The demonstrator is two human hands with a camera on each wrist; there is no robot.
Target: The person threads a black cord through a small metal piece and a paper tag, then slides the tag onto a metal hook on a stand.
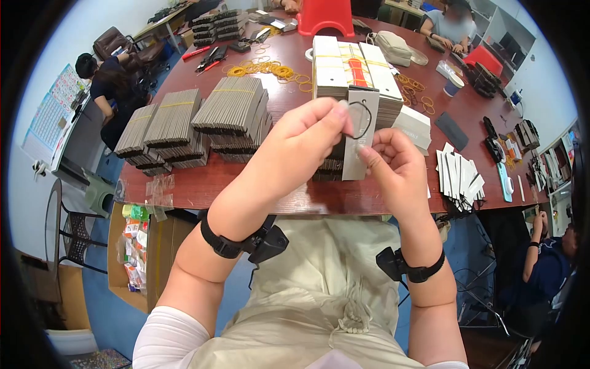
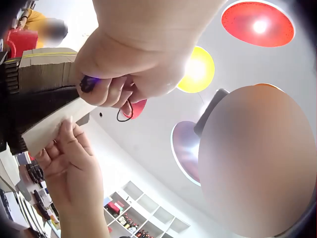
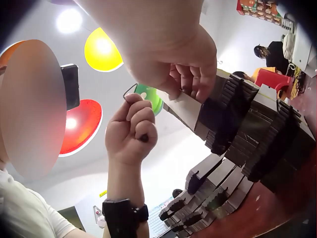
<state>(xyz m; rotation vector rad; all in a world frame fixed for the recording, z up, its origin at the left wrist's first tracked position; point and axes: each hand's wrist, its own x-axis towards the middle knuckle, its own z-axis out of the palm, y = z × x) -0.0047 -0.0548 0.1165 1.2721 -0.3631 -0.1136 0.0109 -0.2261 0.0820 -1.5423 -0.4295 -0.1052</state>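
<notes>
In the head view a long grey card tag (image 1: 352, 161) stands upright in front of me, a hole near its top end. My right hand (image 1: 396, 166) pinches its right edge between thumb and fingers. A thin black cord loop (image 1: 368, 117) hangs over the tag's upper part, and my left hand (image 1: 307, 135) pinches it between thumb and fingertips. The left wrist view also catches the loop (image 2: 119, 115) below the curled left fingers. From the right wrist side, the card (image 3: 184, 110) lies under the right fingers, with the left fist (image 3: 131, 126) beside it.
Behind the tag stands a tall banded stack of white cards (image 1: 327, 61). Several banded bundles of grey tags (image 1: 230, 104) line the table's left. Loose white tags with black cords (image 1: 458, 175) lie right. Yellow rubber bands (image 1: 270, 69), a red stool (image 1: 326, 18) and a paper cup (image 1: 453, 85) sit farther back.
</notes>
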